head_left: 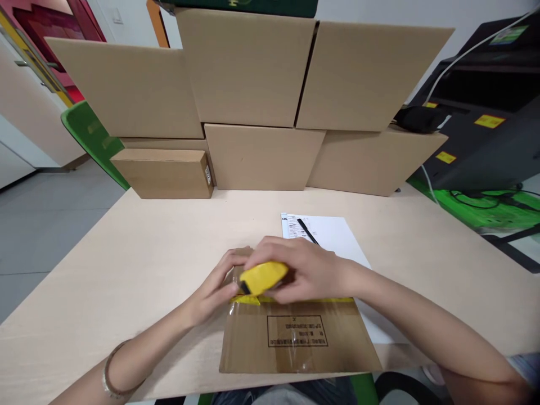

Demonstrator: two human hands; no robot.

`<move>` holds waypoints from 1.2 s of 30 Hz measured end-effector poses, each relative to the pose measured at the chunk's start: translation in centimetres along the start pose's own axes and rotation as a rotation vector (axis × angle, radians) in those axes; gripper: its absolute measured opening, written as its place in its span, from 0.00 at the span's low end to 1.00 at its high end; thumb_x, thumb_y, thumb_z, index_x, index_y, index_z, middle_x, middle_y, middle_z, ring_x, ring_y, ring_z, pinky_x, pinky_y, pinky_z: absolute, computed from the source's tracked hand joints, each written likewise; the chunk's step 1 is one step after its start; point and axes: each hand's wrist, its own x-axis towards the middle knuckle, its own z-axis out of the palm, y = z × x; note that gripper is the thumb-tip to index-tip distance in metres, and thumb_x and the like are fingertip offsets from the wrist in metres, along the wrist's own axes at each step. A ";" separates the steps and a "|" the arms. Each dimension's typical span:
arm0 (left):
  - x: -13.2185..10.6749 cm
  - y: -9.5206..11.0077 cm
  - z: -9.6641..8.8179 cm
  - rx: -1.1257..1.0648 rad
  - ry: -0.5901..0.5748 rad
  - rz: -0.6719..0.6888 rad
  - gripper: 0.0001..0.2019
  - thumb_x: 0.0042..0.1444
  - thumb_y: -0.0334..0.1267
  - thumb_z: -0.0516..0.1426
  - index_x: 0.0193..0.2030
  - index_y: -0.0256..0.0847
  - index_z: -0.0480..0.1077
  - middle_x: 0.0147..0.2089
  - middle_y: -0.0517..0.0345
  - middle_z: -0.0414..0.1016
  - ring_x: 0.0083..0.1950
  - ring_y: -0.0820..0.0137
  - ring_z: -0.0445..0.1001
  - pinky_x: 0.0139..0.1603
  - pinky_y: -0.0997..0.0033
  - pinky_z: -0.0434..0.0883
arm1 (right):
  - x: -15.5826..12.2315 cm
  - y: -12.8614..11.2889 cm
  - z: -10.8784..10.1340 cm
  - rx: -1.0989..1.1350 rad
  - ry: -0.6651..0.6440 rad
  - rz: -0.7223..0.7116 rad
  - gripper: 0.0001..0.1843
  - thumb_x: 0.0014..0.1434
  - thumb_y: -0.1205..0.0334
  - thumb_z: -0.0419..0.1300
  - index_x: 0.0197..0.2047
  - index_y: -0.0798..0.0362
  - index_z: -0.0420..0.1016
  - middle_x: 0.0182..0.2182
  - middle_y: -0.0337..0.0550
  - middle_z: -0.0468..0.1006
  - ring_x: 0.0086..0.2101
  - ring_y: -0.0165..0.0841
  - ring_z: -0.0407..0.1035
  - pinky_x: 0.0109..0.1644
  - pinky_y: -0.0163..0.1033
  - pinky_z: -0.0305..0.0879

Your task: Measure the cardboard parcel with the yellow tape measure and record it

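Yellow tool [265,277] gripped in right hand [304,267] above yellow strip [248,300] on box [244,340]; strip apparently being worked. Left hand [214,293] placed at box edge, grip unclear; steady bracing called for.

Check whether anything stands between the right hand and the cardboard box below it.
Nothing visible except the yellow tool that the right hand holds over the box; the space under the hand is hidden. The left hand is close by, beside the tool's tip.

A yellow, black-tipped tool [264,277] tilts over a brown, taped cardboard box [299,337].
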 end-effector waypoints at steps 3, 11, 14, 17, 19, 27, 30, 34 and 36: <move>0.3 2.6 -0.4 0.260 -0.056 -0.067 0.22 0.69 0.47 0.53 0.69 0.52 0.64 0.78 0.51 0.47 0.80 0.46 0.39 0.76 0.35 0.45 | -3.7 0.4 -1.1 0.211 0.070 -0.062 0.26 0.48 0.73 0.66 0.50 0.46 0.73 0.45 0.42 0.78 0.43 0.35 0.74 0.46 0.40 0.69; 0.2 9.5 3.2 0.731 -0.223 0.182 0.28 0.69 0.30 0.48 0.74 0.52 0.53 0.72 0.49 0.65 0.73 0.62 0.63 0.70 0.56 0.70 | -7.5 -0.7 -0.3 0.166 -0.077 -0.010 0.19 0.43 0.69 0.68 0.41 0.50 0.75 0.39 0.42 0.79 0.36 0.33 0.74 0.41 0.39 0.69; 0.1 10.0 5.0 0.825 -0.318 0.216 0.37 0.65 0.54 0.58 0.73 0.38 0.52 0.69 0.36 0.69 0.69 0.50 0.70 0.63 0.50 0.77 | -7.1 -0.8 -0.3 0.140 -0.059 -0.034 0.17 0.44 0.68 0.68 0.40 0.51 0.75 0.38 0.42 0.78 0.35 0.31 0.73 0.40 0.37 0.68; 0.1 9.6 5.8 0.883 -0.325 0.253 0.35 0.62 0.57 0.59 0.66 0.35 0.59 0.66 0.32 0.72 0.68 0.46 0.71 0.62 0.47 0.77 | -7.1 -0.7 -0.1 0.162 -0.089 -0.068 0.20 0.42 0.68 0.69 0.41 0.51 0.75 0.39 0.42 0.79 0.36 0.32 0.74 0.39 0.35 0.68; 0.2 9.3 5.9 0.898 -0.316 0.274 0.30 0.64 0.53 0.59 0.64 0.35 0.61 0.65 0.34 0.74 0.68 0.49 0.72 0.64 0.49 0.76 | -7.4 -0.5 0.5 0.189 -0.113 -0.084 0.23 0.39 0.67 0.70 0.42 0.51 0.75 0.39 0.41 0.79 0.37 0.33 0.75 0.39 0.36 0.67; 0.2 9.0 5.6 0.913 -0.305 0.319 0.33 0.64 0.55 0.58 0.68 0.36 0.57 0.63 0.34 0.75 0.68 0.50 0.72 0.66 0.52 0.74 | -7.3 0.0 1.3 0.219 -0.188 -0.071 0.23 0.42 0.62 0.72 0.43 0.49 0.75 0.42 0.41 0.79 0.38 0.34 0.76 0.41 0.36 0.67; 0.3 9.2 5.5 0.938 -0.370 0.355 0.30 0.64 0.56 0.57 0.67 0.42 0.63 0.65 0.34 0.73 0.68 0.45 0.71 0.64 0.46 0.73 | -6.5 0.8 -0.3 0.217 -0.181 -0.033 0.20 0.44 0.66 0.69 0.43 0.51 0.75 0.41 0.42 0.77 0.38 0.33 0.74 0.41 0.37 0.69; 0.6 9.9 5.6 0.971 -0.461 0.335 0.23 0.64 0.51 0.59 0.65 0.61 0.67 0.68 0.43 0.69 0.67 0.43 0.70 0.59 0.44 0.75 | -4.9 2.4 -2.6 0.222 -0.184 0.055 0.20 0.45 0.71 0.64 0.43 0.51 0.73 0.40 0.41 0.76 0.39 0.34 0.72 0.44 0.39 0.69; 0.7 10.2 5.7 1.007 -0.472 0.318 0.25 0.63 0.49 0.61 0.67 0.66 0.66 0.68 0.44 0.69 0.67 0.42 0.70 0.56 0.45 0.77 | -3.9 3.3 -3.6 0.244 -0.193 0.090 0.21 0.46 0.74 0.62 0.45 0.51 0.71 0.41 0.40 0.75 0.39 0.33 0.71 0.44 0.39 0.69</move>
